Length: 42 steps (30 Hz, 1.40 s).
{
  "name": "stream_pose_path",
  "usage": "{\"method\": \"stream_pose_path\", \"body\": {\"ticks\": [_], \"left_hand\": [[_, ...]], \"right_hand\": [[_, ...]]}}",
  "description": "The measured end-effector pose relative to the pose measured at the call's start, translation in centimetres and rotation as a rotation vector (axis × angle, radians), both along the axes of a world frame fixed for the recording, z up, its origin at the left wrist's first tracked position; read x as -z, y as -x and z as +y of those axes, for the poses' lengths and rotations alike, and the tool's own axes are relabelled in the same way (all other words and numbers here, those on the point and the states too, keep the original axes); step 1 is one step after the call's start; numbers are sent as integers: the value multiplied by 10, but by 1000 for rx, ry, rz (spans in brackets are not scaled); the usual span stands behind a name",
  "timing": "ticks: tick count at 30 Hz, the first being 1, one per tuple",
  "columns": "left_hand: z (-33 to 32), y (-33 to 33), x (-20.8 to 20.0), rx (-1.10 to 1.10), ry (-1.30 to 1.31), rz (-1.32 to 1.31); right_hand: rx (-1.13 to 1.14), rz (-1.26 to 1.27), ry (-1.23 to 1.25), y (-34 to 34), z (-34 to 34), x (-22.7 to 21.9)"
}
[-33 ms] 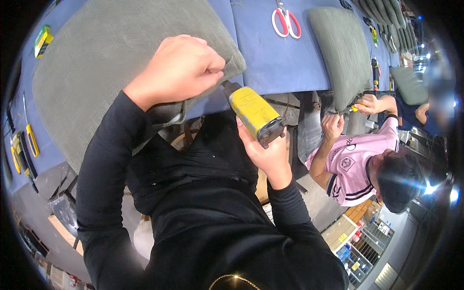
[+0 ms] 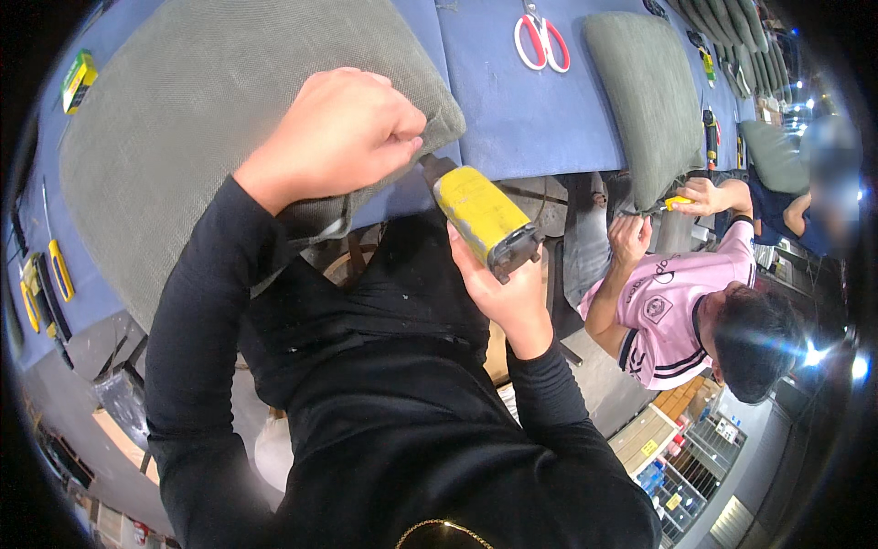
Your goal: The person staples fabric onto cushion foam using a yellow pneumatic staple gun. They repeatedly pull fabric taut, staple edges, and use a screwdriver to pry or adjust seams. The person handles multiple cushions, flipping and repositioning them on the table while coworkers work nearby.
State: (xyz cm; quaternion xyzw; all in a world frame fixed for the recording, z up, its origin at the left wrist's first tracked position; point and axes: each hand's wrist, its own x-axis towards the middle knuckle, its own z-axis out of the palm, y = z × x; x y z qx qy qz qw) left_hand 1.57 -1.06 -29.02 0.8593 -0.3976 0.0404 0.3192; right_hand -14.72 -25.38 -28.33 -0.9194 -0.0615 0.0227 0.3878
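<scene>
A large grey-green fabric-covered cushion (image 2: pixel 210 119) lies on the blue table in front of me. My left hand (image 2: pixel 343 137) rests on its near right edge, fingers curled closed on the fabric (image 2: pixel 311 218); the fingertips are partly hidden. In my right hand (image 2: pixel 508 297) is a worn yellow staple gun (image 2: pixel 480 209) with a dark nose and a black end. Its nose points at the cushion's near right corner, beside my left hand. Whether the nose touches the fabric I cannot tell.
Red-and-white scissors (image 2: pixel 541 44) lie beyond the cushion. At left are a yellow-handled screwdriver (image 2: pixel 60 270), yellow-and-black tools (image 2: pixel 37 293) and a small yellow-green box (image 2: pixel 80 82). On the right, a co-worker in a pink shirt (image 2: pixel 672 306) works on another cushion (image 2: pixel 645 101) with a yellow-handled tool (image 2: pixel 679 201).
My hands, the staple gun and my cushion stay practically where they were. The co-worker's yellow-handled tool has shifted and tilted slightly.
</scene>
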Motion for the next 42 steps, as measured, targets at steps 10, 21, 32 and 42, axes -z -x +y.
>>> {"method": "stream_pose_path", "body": {"ticks": [10, 21, 32, 42], "left_hand": [[-7, -5, 6, 40, 2, 59], [-2, 7, -16, 68, -62, -62], [-1, 0, 9, 51, 23, 52], [-1, 11, 6, 81, -53, -77]], "right_hand": [[-67, 16, 36, -21, 10, -9], [56, 124, -242, -12, 4, -19], [-75, -54, 67, -11, 8, 10], [21, 67, -178, -10, 0, 15]]}}
